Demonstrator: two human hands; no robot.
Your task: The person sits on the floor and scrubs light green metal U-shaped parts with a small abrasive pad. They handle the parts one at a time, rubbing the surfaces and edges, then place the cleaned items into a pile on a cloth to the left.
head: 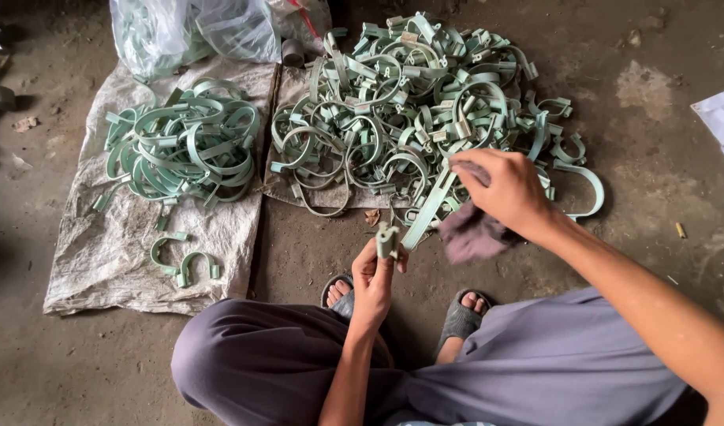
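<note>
The left hand rises thumb-up, fingers clenched on one end of a pale green clamp strap. Beyond it, the right hand pinches a dark rag around the strap's far end, at the near edge of the big clamp heap. Bare floor lies open just left of the strap.

Floor before me: bare, stained concrete. On it, far left, a worn woven sack laid flat, with a smaller heap of pale green clamps on top and two loose clamps near its lower edge. Clear plastic bag at top, crumpled. White sheet corner at far right. My grey sandals below
</note>
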